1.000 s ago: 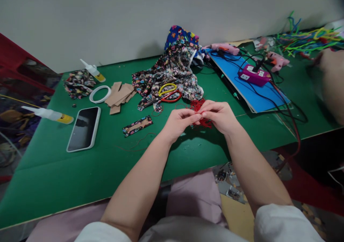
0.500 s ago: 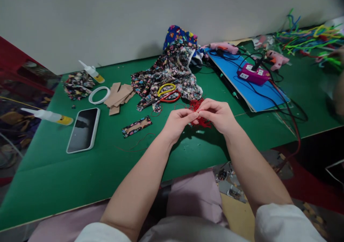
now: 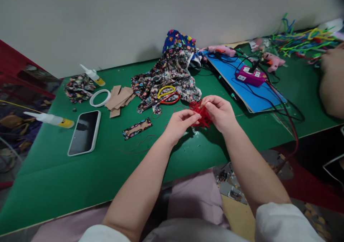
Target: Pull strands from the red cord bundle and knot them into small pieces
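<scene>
Both hands work at a tangle of red thread (image 3: 202, 117) over the green table. My left hand (image 3: 180, 124) is closed, with thumb and forefinger pinching thread at the tangle's left side. On the other side my right hand (image 3: 219, 112) pinches thread at the upper right; its strand is too fine to follow. Loose thin thread trails on the table to the left. A small cardboard strip edged in floral cloth (image 3: 137, 128) lies left of my left hand. Behind the hands, scissors (image 3: 168, 96) with one yellow and one red handle rest on crumpled floral fabric (image 3: 172, 72).
At left are a phone (image 3: 84, 132), glue bottles (image 3: 55, 120), a white tape ring (image 3: 100, 98) and cardboard pieces (image 3: 119, 100). To the right, a purple power strip (image 3: 250, 76) with cords sits on a blue folder (image 3: 231, 75), near pink glue guns (image 3: 273, 61). Another person's arm (image 3: 333, 82) enters at far right.
My fingertips were together over the red thread; now my right hand has drawn slightly up and right, opening a gap that shows more of the tangle. The other person's arm shifted at the right.
</scene>
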The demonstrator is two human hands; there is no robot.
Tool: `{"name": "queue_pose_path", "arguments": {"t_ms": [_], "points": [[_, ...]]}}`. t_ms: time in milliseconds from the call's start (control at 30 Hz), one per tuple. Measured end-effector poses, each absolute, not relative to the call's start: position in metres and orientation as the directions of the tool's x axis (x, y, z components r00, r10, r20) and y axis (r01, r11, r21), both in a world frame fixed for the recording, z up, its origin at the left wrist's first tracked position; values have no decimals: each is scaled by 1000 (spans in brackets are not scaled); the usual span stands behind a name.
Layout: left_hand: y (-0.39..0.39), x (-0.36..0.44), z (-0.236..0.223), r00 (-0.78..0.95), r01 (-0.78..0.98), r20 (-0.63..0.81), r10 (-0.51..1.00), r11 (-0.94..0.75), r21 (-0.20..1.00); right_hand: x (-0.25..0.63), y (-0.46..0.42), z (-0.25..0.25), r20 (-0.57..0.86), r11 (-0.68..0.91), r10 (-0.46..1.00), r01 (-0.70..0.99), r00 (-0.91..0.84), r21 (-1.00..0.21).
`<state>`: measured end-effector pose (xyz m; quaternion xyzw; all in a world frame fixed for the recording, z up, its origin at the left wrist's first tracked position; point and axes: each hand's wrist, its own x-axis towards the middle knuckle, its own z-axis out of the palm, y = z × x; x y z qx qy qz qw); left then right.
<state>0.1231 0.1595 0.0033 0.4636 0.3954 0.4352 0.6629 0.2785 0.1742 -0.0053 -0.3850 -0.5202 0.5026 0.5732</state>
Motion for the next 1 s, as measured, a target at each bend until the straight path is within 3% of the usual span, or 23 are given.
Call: {"name": "queue_pose_path", "arguments": {"t_ms": [300, 633, 1000], "points": [[164, 122, -5, 337, -234, -146, 930, 233, 944, 284, 182, 28, 269, 279, 960, -203, 76, -939], [165, 120, -1, 317, -199, -187, 930, 258, 945, 292, 198, 67, 381, 386, 923, -123, 58, -914], [169, 122, -18, 284, 93, -54, 957, 29, 995, 291, 203, 101, 440, 440, 898, -76, 24, -895]]}}
